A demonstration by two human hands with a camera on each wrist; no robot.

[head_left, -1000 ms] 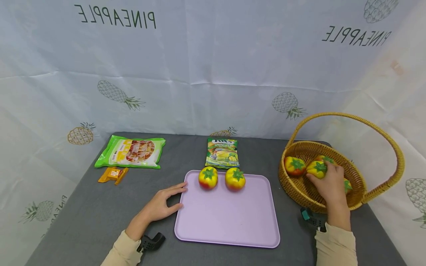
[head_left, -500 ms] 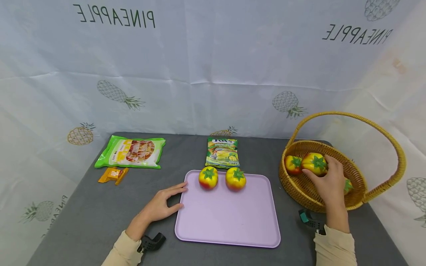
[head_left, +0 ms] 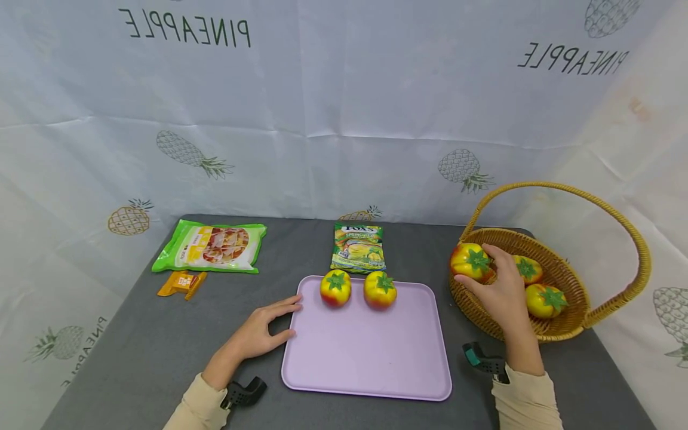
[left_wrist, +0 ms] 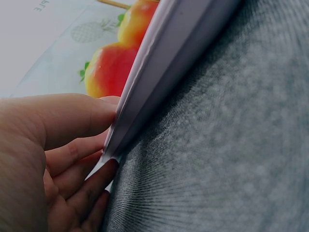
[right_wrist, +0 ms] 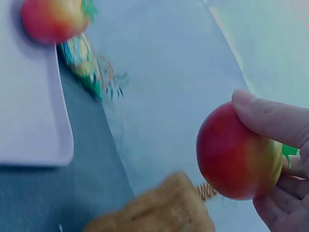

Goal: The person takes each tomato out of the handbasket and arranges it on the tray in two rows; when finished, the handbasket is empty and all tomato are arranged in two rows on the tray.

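Note:
My right hand (head_left: 502, 286) holds a yellow-and-red persimmon (head_left: 466, 260) with a green leafy top between thumb and fingers, over the left rim of the wicker basket (head_left: 583, 298). In the right wrist view, the held persimmon (right_wrist: 236, 154) shows its red underside. Inside the basket lie a persimmon (head_left: 529, 270) at the back and another persimmon (head_left: 544, 300) nearer the front; a third is partly hidden behind the held one. My left hand (head_left: 263, 328) touches the left edge of the lilac tray (head_left: 371, 358) with extended fingers. Two persimmons, one left (head_left: 335, 288) and one right (head_left: 380, 291), stand along the tray's far side.
Behind the tray lies a green Fox's candy bag (head_left: 358, 248). At the far left are a green-and-white food packet (head_left: 209, 246) and a small orange wrapped snack (head_left: 182, 283). The basket's tall handle (head_left: 618, 215) arches above it. A pineapple-print cloth (head_left: 322, 173) hangs behind the table.
My right hand has lifted a persimmon from inside the basket and carried it left to the rim. The persimmons left inside have shifted. My left hand and the tray stay put.

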